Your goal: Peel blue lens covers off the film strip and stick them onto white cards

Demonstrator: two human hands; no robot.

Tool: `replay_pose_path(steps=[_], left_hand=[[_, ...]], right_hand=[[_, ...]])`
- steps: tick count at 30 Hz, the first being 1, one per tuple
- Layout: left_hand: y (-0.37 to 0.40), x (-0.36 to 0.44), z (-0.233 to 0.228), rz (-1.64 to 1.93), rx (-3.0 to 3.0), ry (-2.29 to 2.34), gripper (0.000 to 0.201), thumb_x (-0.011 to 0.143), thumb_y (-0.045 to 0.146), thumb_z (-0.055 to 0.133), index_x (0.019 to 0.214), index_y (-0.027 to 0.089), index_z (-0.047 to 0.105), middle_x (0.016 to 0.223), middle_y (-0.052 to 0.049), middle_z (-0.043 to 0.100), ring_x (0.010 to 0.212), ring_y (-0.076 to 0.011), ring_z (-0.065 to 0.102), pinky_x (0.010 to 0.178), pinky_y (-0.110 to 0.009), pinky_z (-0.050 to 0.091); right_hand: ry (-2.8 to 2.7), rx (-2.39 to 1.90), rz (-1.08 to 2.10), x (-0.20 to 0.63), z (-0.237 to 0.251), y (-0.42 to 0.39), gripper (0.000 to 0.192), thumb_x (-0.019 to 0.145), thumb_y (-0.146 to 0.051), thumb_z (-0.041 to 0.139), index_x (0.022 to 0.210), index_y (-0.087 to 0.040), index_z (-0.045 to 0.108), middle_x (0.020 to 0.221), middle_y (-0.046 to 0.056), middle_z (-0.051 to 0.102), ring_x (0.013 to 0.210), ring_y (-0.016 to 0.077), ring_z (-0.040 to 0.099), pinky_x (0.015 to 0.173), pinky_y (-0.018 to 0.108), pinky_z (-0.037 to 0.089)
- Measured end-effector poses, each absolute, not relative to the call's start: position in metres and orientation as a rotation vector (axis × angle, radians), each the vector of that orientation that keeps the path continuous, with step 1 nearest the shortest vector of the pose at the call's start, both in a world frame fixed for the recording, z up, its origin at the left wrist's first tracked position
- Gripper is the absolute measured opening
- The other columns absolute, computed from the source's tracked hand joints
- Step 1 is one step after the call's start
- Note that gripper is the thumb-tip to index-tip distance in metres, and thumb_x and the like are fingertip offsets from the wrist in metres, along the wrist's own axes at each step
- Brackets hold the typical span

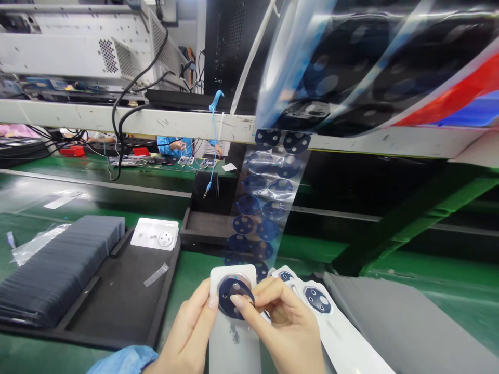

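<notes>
My left hand (190, 328) grips the left edge of a white phone back cover (234, 353), held upright in front of me. Over the cover's round camera area lies a dark blue round film with holes (227, 301). My right hand (291, 326) is closed, pinching that film by its right edge between thumb and forefinger. The film sits slightly askew over the camera ring; whether it touches all round I cannot tell. To the right of my right hand lie more white back covers (346, 337), with dark discs on their camera areas.
A clear strip of dark round films (257, 208) hangs from a roll (343, 72) on the shelf rail. On the left, a black tray (120, 296) holds a row of dark sheets (62, 275) and white covers (148, 232). Grey foam (405, 322) lies right. A co-worker's hands (179, 146) show beyond.
</notes>
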State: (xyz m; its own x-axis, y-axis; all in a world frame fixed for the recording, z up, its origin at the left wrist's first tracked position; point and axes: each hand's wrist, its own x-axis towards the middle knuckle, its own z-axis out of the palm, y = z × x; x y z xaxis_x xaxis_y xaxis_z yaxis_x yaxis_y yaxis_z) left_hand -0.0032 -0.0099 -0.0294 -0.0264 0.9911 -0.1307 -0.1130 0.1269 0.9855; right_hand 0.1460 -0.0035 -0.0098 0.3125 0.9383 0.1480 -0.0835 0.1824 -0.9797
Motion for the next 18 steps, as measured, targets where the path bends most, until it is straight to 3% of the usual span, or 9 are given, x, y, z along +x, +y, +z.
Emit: replay_pose_path(steps=[4, 9, 15, 18], left_hand=[[-0.009, 0.0, -0.022, 1.193, 1.044, 1.225, 0.05, 0.086, 0.059, 0.07, 0.123, 0.027, 0.077, 0.133, -0.007, 0.073, 0.137, -0.0366, 0.053, 0.125, -0.047, 0.03], [-0.011, 0.007, -0.011, 1.261, 1.008, 1.151, 0.048, 0.081, 0.063, 0.072, 0.114, 0.029, 0.081, 0.124, -0.005, 0.078, 0.137, -0.0371, 0.054, 0.111, -0.041, 0.049], [-0.014, 0.005, -0.019, 1.278, 1.019, 1.201, 0.042, 0.086, 0.056, 0.071, 0.115, 0.027, 0.08, 0.123, -0.006, 0.078, 0.132, -0.0343, 0.059, 0.111, -0.037, 0.048], [-0.016, 0.002, -0.025, 1.262, 1.048, 1.256, 0.041, 0.088, 0.054, 0.07, 0.119, 0.029, 0.078, 0.121, -0.005, 0.079, 0.119, -0.0322, 0.067, 0.103, -0.033, 0.052]], right_hand=[[-0.986, -1.122, 0.897, 0.146, -0.012, -0.004, 0.035, 0.072, -0.035, 0.088, 0.06, -0.024, 0.057, 0.062, -0.004, 0.058, 0.061, 0.0144, 0.056, 0.057, 0.025, 0.046], [-0.991, -1.106, 0.864, 0.145, -0.011, -0.003, 0.039, 0.071, -0.038, 0.089, 0.06, -0.023, 0.055, 0.062, -0.004, 0.056, 0.058, 0.0142, 0.055, 0.055, 0.026, 0.047], [-0.998, -1.118, 0.872, 0.144, -0.008, -0.004, 0.038, 0.071, -0.037, 0.088, 0.06, -0.024, 0.055, 0.061, -0.003, 0.056, 0.059, 0.0153, 0.056, 0.055, 0.027, 0.047], [-0.988, -1.11, 0.876, 0.144, -0.009, -0.003, 0.036, 0.072, -0.034, 0.088, 0.06, -0.024, 0.055, 0.062, -0.004, 0.056, 0.059, 0.0148, 0.055, 0.056, 0.026, 0.047]])
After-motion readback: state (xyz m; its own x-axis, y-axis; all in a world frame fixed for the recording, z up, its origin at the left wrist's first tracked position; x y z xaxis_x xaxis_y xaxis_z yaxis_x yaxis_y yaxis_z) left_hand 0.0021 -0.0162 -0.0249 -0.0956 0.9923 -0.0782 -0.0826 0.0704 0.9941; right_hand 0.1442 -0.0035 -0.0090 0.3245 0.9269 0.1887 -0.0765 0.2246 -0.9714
